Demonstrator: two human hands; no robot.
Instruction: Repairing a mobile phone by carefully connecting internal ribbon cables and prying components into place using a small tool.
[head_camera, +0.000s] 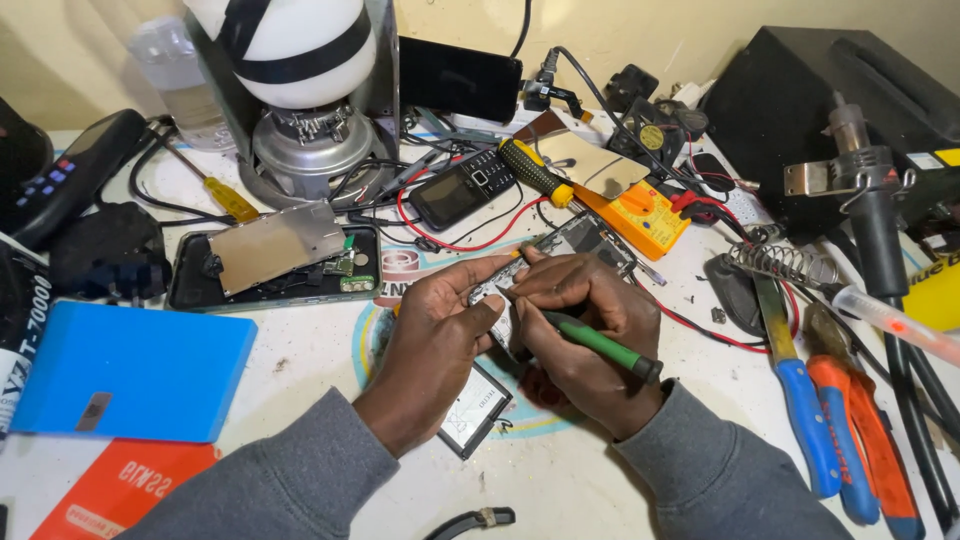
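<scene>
the right hand is closed in a pen grip around a green-handled screwdriver, its tip pointing up and left into a small opened phone at the middle of the workbench. the left hand is curled around the near left end of that phone, thumb and fingers pinching its edge, so both hands touch the phone and each other. just under the left wrist lies a flat battery, partly covered by the hand. the free room is tight: bare surface shows only in a strip left of the left hand and along the near edge between the two grey sleeves. further left sit a blue box and, beyond it, a larger opened phone with a metal shield. beyond the hands, toward the far edge, lie a black keypad phone, a yellow-and-black screwdriver, an orange multimeter and red wires. close on the right side lie blue-handled pliers and orange-handled pliers, with a hot-air wand near the right edge.
</scene>
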